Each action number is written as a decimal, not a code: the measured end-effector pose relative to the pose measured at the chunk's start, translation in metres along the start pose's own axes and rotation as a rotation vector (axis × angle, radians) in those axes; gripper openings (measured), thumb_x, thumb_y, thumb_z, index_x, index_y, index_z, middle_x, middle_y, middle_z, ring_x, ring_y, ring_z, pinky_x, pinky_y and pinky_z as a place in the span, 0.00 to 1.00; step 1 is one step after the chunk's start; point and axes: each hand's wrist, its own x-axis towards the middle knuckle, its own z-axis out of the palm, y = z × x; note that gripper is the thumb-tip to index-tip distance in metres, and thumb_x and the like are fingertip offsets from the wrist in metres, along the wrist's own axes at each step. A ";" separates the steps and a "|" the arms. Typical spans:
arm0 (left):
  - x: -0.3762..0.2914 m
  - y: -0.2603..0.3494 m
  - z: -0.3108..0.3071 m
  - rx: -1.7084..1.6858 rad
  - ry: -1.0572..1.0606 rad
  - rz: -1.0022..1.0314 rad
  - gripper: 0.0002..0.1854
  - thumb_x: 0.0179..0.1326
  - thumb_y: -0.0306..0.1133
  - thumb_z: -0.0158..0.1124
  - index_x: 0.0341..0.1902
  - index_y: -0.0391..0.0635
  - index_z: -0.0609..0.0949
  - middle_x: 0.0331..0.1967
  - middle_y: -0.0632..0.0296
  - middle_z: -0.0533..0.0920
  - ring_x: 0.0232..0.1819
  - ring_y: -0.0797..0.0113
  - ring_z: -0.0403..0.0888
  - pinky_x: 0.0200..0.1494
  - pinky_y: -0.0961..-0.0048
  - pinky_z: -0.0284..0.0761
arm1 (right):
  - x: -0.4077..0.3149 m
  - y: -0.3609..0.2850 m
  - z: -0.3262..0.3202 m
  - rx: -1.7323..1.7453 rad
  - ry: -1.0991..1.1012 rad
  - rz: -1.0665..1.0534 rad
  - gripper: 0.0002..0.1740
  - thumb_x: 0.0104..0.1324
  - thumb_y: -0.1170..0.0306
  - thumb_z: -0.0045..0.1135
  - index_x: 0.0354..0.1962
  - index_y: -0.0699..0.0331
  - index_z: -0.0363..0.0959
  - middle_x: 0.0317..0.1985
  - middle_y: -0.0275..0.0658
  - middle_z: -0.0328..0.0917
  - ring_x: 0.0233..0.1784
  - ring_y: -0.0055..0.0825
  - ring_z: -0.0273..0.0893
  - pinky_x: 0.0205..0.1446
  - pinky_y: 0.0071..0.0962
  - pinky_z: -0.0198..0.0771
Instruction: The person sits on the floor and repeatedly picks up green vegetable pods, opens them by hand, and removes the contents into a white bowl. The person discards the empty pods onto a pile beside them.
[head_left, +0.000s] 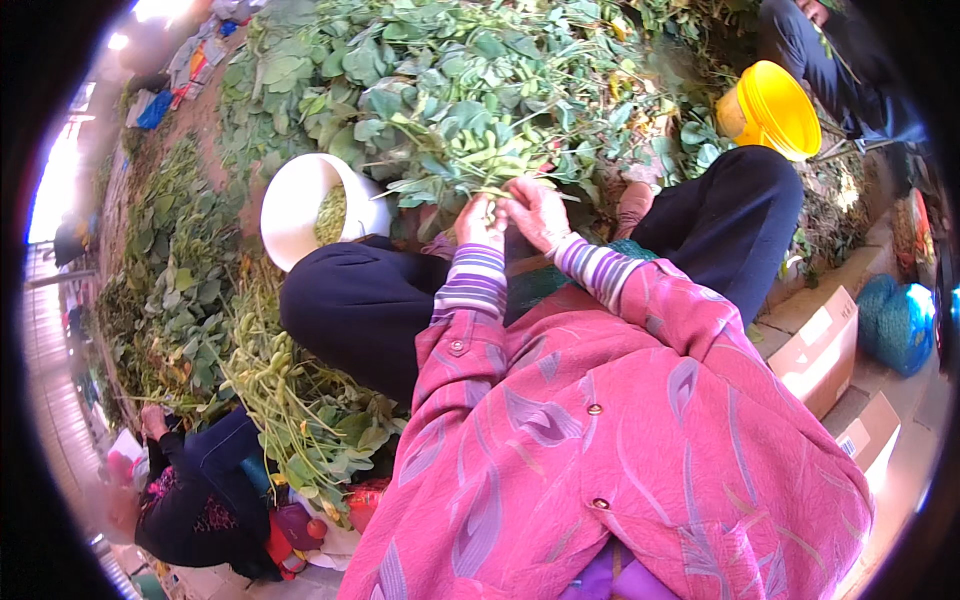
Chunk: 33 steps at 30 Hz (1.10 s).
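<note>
My left hand (482, 220) and my right hand (537, 213) meet between my knees, fingertips close together. The left one has its fingers closed around a small green piece, seemingly a bean pod. The fingers of the right one pinch at a cluster of green bean pods (491, 154) on leafy stalks just beyond the hands; what exactly lies between them is partly hidden. A large heap of leafy bean plants (420, 67) spreads in front of me. Beside my left knee a white plastic bucket (292, 214) lies tilted, with green beans (330, 216) inside.
A yellow bucket (780, 112) stands tilted past my right knee, near a seated person's legs (817, 67). More bean stalks (292, 405) lie at my left, with another person (202, 480) seated beyond. Cardboard boxes (825, 360) and a teal mesh bundle (892, 322) are at my right.
</note>
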 end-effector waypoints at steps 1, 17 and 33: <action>-0.002 0.000 0.000 -0.046 -0.008 0.002 0.04 0.56 0.30 0.53 0.33 0.45 0.76 0.22 0.68 0.75 0.20 0.77 0.72 0.21 0.85 0.66 | -0.002 -0.002 0.001 -0.024 0.007 -0.046 0.10 0.51 0.66 0.55 0.31 0.60 0.70 0.25 0.40 0.73 0.28 0.36 0.72 0.32 0.29 0.66; -0.001 -0.009 0.005 -0.126 0.158 -0.011 0.05 0.55 0.28 0.51 0.26 0.44 0.74 0.15 0.65 0.73 0.10 0.76 0.67 0.09 0.82 0.60 | 0.017 -0.011 -0.011 -0.066 -0.243 -0.078 0.06 0.48 0.65 0.51 0.24 0.56 0.69 0.20 0.41 0.71 0.26 0.40 0.71 0.29 0.34 0.65; -0.010 0.031 -0.001 -0.062 0.261 0.248 0.05 0.55 0.26 0.56 0.36 0.41 0.77 0.21 0.60 0.76 0.17 0.70 0.73 0.11 0.82 0.63 | 0.099 -0.014 -0.083 -0.478 -0.265 -0.198 0.13 0.58 0.62 0.45 0.38 0.54 0.73 0.32 0.39 0.75 0.36 0.37 0.74 0.40 0.34 0.68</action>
